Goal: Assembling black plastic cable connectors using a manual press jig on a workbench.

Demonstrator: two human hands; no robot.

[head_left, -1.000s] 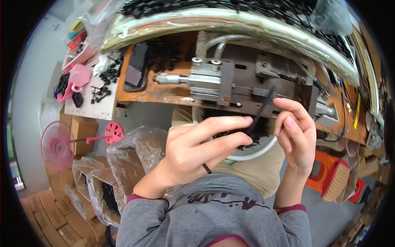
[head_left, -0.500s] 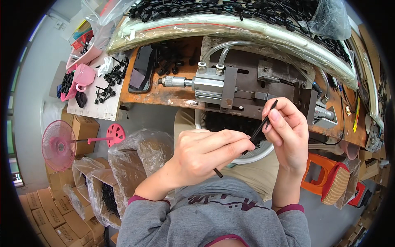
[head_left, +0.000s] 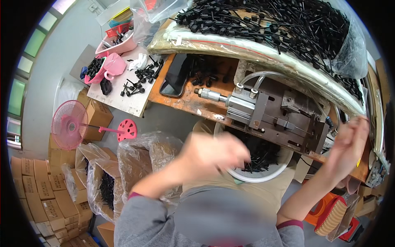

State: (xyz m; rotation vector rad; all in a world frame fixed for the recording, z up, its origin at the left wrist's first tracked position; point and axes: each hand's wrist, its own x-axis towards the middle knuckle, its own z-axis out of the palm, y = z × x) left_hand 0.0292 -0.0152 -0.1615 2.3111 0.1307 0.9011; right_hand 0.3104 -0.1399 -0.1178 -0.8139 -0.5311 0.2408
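Note:
My left hand (head_left: 212, 154) is curled and blurred by motion in front of the white basket. A dark, thin black rod end (head_left: 219, 169) pokes out beneath its fingers. My right hand (head_left: 349, 140) is raised at the right end of the bench, by the edge of the plastic-wrapped heap, its fingers smeared; whether it holds anything does not show. Between the hands sits the round white basket (head_left: 284, 166) on my lap, with many black rods (head_left: 263, 154) inside. Behind it, on the bench, a metal clamping fixture with an air cylinder (head_left: 240, 108) carries clear hoses (head_left: 257, 76).
Black knobbed parts (head_left: 263, 20) are heaped on the plastic-covered ledge. A phone (head_left: 175, 76) lies on the wooden bench (head_left: 164, 99). To the left are pink containers (head_left: 115, 66), a pink fan (head_left: 70, 123) and bag-lined cartons (head_left: 109, 173). An orange stool (head_left: 325, 206) stands at right.
My right hand has moved away from my left, up to the right end of the bench. My left hand stays near its place. The view has shifted, revealing more of the basket.

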